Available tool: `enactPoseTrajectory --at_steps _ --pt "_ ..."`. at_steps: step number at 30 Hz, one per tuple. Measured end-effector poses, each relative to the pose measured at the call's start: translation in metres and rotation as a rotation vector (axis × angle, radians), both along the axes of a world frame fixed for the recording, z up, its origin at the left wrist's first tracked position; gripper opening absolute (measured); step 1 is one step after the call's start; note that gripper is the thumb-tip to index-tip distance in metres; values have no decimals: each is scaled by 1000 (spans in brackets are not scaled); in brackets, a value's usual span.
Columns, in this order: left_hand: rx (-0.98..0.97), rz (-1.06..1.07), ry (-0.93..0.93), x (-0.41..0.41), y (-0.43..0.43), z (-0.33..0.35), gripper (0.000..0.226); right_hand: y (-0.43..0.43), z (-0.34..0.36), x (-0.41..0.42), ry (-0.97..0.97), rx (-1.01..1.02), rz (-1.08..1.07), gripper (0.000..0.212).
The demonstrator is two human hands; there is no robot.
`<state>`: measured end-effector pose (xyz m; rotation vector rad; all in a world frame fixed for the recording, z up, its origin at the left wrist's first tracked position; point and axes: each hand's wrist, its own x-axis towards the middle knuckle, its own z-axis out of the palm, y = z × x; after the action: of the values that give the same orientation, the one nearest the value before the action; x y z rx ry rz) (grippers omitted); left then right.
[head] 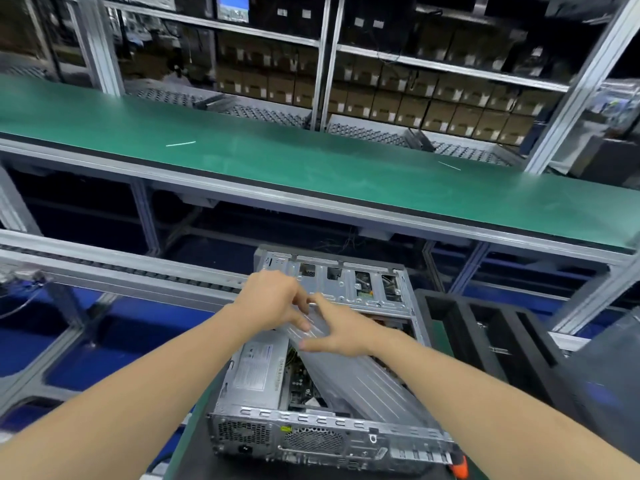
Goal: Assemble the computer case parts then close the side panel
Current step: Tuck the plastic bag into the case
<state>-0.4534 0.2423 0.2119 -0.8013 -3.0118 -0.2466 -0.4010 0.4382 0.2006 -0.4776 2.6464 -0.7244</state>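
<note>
An open grey metal computer case [311, 424] lies on its side in front of me, rear panel with fan grilles nearest. A grey ribbed side panel [363, 372] rests tilted across the opening, its far end raised. My left hand [273, 299] holds the panel's far end, fingers curled over its edge. My right hand [343, 330] lies on the panel's top face with fingers spread, thumb toward the left hand. The power supply [256, 368] shows inside at the left, next to a circuit board below the panel.
A long green conveyor belt [277, 157] runs across behind the case. Black foam trays [491, 334] stand to the right. An orange tool handle [459, 467] lies by the case's near right corner. Racks of cardboard boxes fill the back; a roller rail runs at the left.
</note>
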Motion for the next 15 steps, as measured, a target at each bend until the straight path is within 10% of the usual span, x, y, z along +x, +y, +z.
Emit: enactPoseTrajectory --at_steps 6,15 --pt "-18 -64 -41 15 -7 0 33 -5 -25 0 72 -157 -89 57" --pt "-186 -135 -331 15 -17 22 42 -9 -29 -11 -19 -72 -81 63"
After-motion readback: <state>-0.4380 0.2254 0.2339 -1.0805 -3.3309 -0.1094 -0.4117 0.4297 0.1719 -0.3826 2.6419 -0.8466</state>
